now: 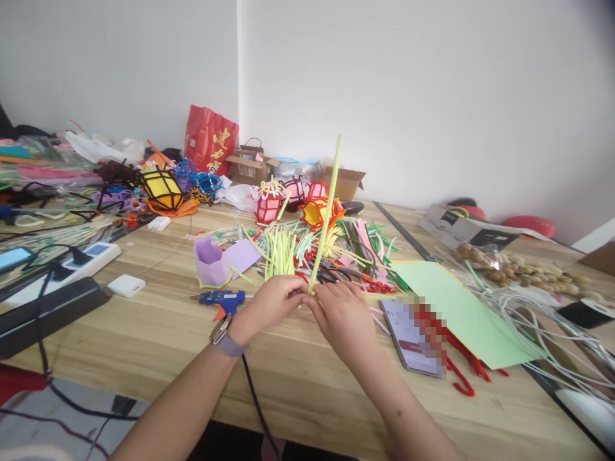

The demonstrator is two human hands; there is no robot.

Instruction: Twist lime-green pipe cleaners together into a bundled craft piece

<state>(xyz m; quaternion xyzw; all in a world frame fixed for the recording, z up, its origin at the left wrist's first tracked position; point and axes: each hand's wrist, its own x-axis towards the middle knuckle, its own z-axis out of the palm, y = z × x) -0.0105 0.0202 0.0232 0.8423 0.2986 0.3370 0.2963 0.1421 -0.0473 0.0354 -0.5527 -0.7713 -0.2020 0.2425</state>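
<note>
My left hand [271, 304] and my right hand [342, 317] meet over the wooden table [158, 333], both pinched on the bottom end of a long light-green pipe cleaner [325, 214] that stands nearly upright, leaning slightly right. A watch with a lilac strap sits on my left wrist. Just behind my hands lies a heap of several pipe cleaners [336, 246] in green, pink, yellow and red. A blue glue gun [223, 299] lies left of my left hand. A phone [414, 336] lies face up right of my right hand.
A light-green paper sheet [461, 314] and red hooked pipe cleaners [468, 368] lie at right, white cords beyond. A purple foam cup [210, 261], small woven lanterns [269, 205], cardboard boxes and a red bag [210, 139] stand behind. A power strip [72, 262] sits at left.
</note>
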